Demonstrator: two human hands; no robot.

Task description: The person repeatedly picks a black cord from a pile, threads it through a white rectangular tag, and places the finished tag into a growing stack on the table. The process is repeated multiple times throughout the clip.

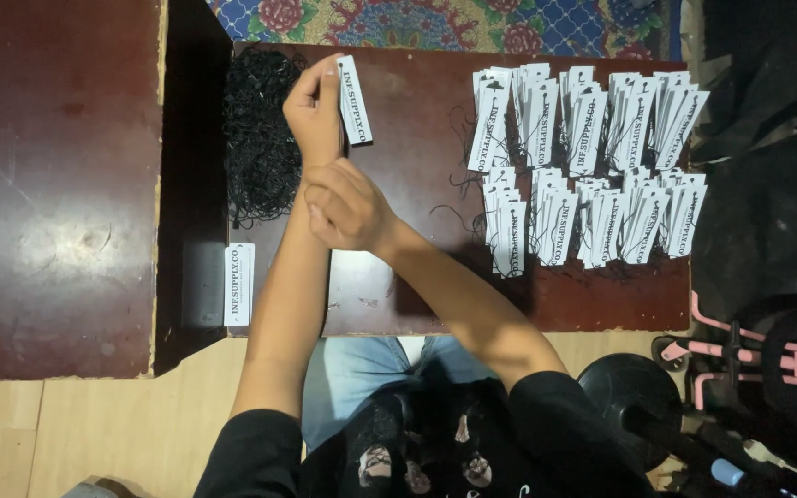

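Closest to our body, our right hand [348, 205] sits curled into a loose fist, knuckles up, pressed against the wrist of the other arm; we cannot tell whether anything is held inside it, though the fingers are drawn in tight. Just beyond it, our left hand [315, 103] is raised with the fingers pinched on the lower part of a white paper tag [354, 100], a narrow strip with dark print and a small hole at its far end, which stands tilted slightly rightward above the fingertips. Both hands hover over a dark reddish-brown low table [417, 295]. To the left of the left hand, nearly touching it, lies a tangled heap of thin black strings [258, 138], spread down the table's left edge. Nearer to us and left of the forearms, a small stack of white tags [239, 284] lies flat at the table's near-left corner. Well to the right of both hands, many bundles of strung tags [592, 166] are laid out in two rows, overlapping like fanned cards, with loose black threads trailing from them towards the hands. Left of everything, a second dark wooden surface [57, 184] adjoins the table. Farthest off, beyond the table's far edge, a flowered rug [435, 20] shows in blue, green and pink.
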